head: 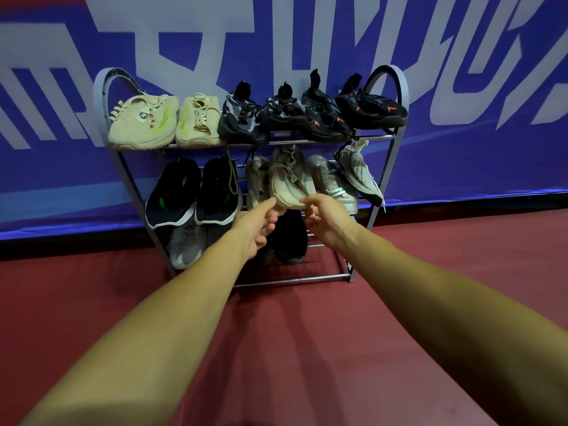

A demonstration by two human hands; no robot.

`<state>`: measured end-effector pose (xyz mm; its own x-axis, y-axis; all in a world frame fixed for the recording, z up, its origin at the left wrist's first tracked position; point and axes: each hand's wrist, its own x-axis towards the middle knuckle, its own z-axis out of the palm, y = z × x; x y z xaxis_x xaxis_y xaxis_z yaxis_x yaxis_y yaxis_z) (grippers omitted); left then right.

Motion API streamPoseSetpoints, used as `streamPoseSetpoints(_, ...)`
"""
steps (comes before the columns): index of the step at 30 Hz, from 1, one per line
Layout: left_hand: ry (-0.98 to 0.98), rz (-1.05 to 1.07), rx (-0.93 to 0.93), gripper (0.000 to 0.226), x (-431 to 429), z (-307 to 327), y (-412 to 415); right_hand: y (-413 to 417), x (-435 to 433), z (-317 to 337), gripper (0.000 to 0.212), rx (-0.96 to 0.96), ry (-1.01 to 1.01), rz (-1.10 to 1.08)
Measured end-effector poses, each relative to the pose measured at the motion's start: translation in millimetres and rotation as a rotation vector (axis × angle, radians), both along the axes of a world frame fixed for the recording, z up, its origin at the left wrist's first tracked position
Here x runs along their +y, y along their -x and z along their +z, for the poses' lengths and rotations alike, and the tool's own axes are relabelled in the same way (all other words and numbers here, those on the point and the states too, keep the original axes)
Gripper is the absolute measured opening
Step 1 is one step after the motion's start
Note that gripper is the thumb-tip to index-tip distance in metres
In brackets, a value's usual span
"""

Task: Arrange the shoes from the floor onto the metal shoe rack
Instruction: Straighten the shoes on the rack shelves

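The grey metal shoe rack (397, 87) stands against the wall with three tiers, all carrying shoes. A beige knit shoe (290, 182) lies on the middle tier, its toe hanging over the front bar. My left hand (258, 224) touches the toe from the left with thumb and forefinger. My right hand (325, 221) pinches the same toe from the right. A second beige shoe (256, 179) sits just left of it. On the top tier are two cream shoes (141, 123) and several black ones (368, 107).
Two black shoes with white soles (175, 192) fill the middle tier's left, and pale grey shoes (358, 172) its right. A grey shoe (184, 244) and a black shoe (290, 238) sit on the bottom tier. Red floor (276, 339) lies in front, a blue banner wall (461, 155) behind.
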<state>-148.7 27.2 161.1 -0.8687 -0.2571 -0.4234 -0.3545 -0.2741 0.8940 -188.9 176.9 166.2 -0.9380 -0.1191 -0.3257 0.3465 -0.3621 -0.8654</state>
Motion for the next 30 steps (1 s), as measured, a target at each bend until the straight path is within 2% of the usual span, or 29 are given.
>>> streamPoseSetpoints(5,0.027,0.004,-0.145,0.033,-3.1,-6.2,2.2,8.2,7.7,-6.1,0.016,-0.036,0.009,-0.024)
streamPoseSetpoints(8,-0.007,-0.047,-0.201,0.029,1.7,-7.9,5.1,10.6,13.4,-12.6,0.013,-0.033,0.0,-0.025)
streamPoseSetpoints(11,-0.132,0.019,-0.104,0.015,2.0,-9.8,13.6,12.8,16.2,-14.6,0.007,-0.016,-0.009,-0.03)
streamPoseSetpoints(17,-0.21,0.156,-0.009,0.009,0.0,-9.6,17.7,17.2,10.2,-18.0,0.006,-0.018,0.026,-0.04)
streamPoseSetpoints(23,-0.08,0.1,-0.01,0.007,-4.1,-14.4,8.9,15.5,-2.2,-27.1,0.009,-0.108,-0.073,-0.047)
streamPoseSetpoints(27,-0.072,0.043,-0.019,0.011,-8.6,-11.7,8.6,14.2,-2.3,-21.3,0.015,-0.114,-0.091,-0.057)
streamPoseSetpoints(30,-0.065,0.026,-0.031,0.011,-9.2,-11.6,8.7,11.9,1.3,-18.5,0.011,-0.094,-0.124,-0.032)
